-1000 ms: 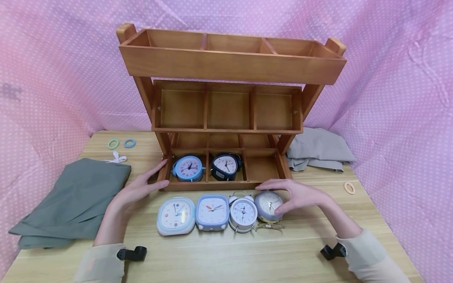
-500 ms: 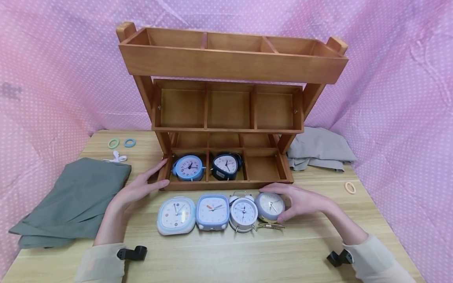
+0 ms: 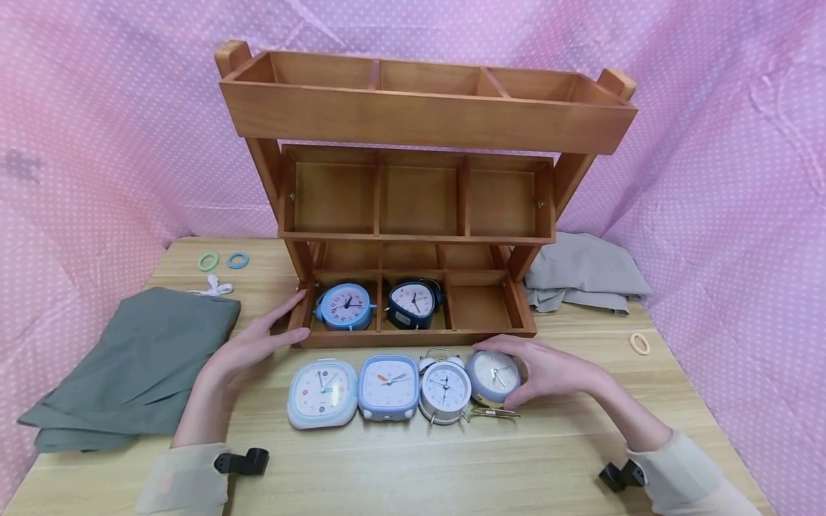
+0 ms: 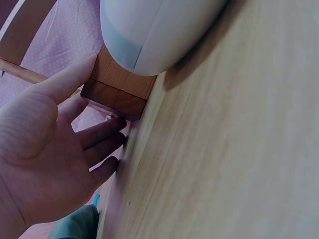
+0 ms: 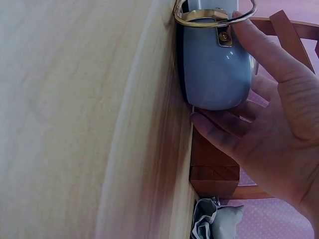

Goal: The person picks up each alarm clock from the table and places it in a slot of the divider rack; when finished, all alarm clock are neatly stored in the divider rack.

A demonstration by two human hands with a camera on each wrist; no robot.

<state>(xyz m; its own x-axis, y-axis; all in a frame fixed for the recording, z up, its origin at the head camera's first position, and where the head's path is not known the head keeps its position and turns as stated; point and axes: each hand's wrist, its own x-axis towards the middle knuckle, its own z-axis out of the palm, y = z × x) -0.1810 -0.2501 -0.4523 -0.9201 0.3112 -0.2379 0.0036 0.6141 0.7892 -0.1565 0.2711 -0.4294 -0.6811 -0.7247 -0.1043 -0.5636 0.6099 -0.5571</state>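
Right hand [image 3: 548, 369]: fingers curled round small round lilac clock [image 3: 493, 376], grasping it at right end of clock row on table [image 3: 413, 466], just before wooden rack [image 3: 419, 215].
Left hand [image 3: 248, 344]: fingers straight, relaxed, holding nothing; resting against rack's lower left corner.
Row, left to right: pale blue square clock [image 3: 322, 393], blue square clock [image 3: 388, 385], white twin-bell clock [image 3: 444, 389].
Rack bottom tier: blue round clock [image 3: 344, 306] left compartment, dark triangular clock [image 3: 413, 301] middle.
Green cloth [image 3: 129, 365] at left.

left hand [image 3: 248, 344] flat, fingers straight, right hand [image 3: 545, 369] curled in grip
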